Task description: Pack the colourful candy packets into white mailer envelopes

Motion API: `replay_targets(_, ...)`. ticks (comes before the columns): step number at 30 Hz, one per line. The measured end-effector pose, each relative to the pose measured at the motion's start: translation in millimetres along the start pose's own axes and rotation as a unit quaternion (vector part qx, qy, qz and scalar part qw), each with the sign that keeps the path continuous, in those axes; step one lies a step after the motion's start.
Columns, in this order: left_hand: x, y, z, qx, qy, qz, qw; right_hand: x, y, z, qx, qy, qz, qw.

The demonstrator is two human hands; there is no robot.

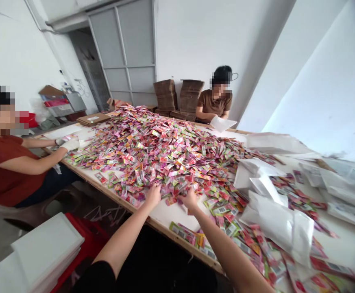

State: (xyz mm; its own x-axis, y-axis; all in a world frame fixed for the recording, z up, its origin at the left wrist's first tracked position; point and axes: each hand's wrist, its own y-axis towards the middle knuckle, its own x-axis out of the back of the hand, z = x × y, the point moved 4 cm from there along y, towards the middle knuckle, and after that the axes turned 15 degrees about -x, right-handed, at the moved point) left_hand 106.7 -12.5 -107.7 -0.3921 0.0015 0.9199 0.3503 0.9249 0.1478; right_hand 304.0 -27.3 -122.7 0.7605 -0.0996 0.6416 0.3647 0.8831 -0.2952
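A big heap of small colourful sachets [162, 150], pink, red, green and yellow, covers the white table [177, 213]. My left hand [152, 195] reaches into the near edge of the heap with fingers curled among the sachets. My right hand [190, 199] does the same a short way to the right, fingers bent into the pile. Whether either hand grips a sachet is hidden by the heap. A short row of sachets [185, 235] lies flat near the table's front edge, under my right forearm.
White bags [275, 215] lie crumpled and stacked at right. A seated person in a red shirt [6, 171] works at left with a gloved hand [70, 143] in the heap. Another person in brown [215, 103] sits at the far end. Cardboard stacks [179, 97] stand behind. White foam boards [40, 252] sit at lower left.
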Motion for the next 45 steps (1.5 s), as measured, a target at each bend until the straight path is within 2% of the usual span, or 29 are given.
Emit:
replay_targets(3,-10,-23,-2,-0.024,-0.022,0.015,0.999,9,-5,-34,-0.001,-0.044,0.098,0.994)
replay_targets(5,-6,-36,6,-0.02,-0.04,0.009,0.999,27,-7,-60,-0.01,-0.07,0.136,0.988)
replay_targets(7,7,-42,20,0.007,-0.048,-0.015,0.999,47,-6,-80,-0.006,-0.086,0.134,0.987)
replay_targets(9,22,-40,32,0.035,-0.049,-0.047,0.997,64,-5,-88,0.029,-0.123,0.106,0.986)
replay_targets(12,37,-27,36,0.047,-0.058,-0.073,0.995,75,-6,-71,0.123,-0.188,0.038,0.974)
replay_targets(16,41,4,14,0.041,-0.082,-0.092,0.992,72,-18,-5,0.258,-0.148,0.009,0.955)
replay_targets(18,43,19,-1,0.038,-0.096,-0.099,0.99,69,-25,27,0.289,-0.106,0.018,0.951)
replay_targets(20,44,28,-14,0.03,-0.114,-0.092,0.989,66,-29,45,0.278,-0.036,0.069,0.957)
replay_targets(22,42,29,-24,0.006,-0.15,-0.064,0.987,62,-32,47,0.226,0.068,0.181,0.955)
replay_targets(24,37,22,-30,-0.04,-0.177,-0.022,0.983,60,-34,39,0.157,0.173,0.29,0.928)
replay_targets(26,30,11,-31,-0.085,-0.158,0.02,0.984,62,-34,27,0.108,0.246,0.336,0.903)
replay_targets(29,21,-5,-24,-0.099,-0.1,0.055,0.989,70,-31,10,0.08,0.287,0.313,0.902)
replay_targets(32,17,-11,-26,-0.09,-0.093,0.052,0.99,77,-27,-3,0.063,0.287,0.271,0.917)
replay_targets(36,-3,-5,-60,-0.078,-0.064,0.078,0.992,83,-26,-9,0.052,0.291,0.21,0.932)
replay_targets(39,-29,-2,-81,-0.006,0.0,0.113,0.994,83,-29,-7,0.051,0.302,0.206,0.929)
replay_targets(41,-40,-4,-85,0.023,0.012,0.118,0.993,84,-30,-9,0.048,0.311,0.212,0.925)
replay_targets(45,-38,-7,-79,-0.048,-0.026,0.139,0.989,87,-24,-25,0.021,0.316,0.195,0.928)
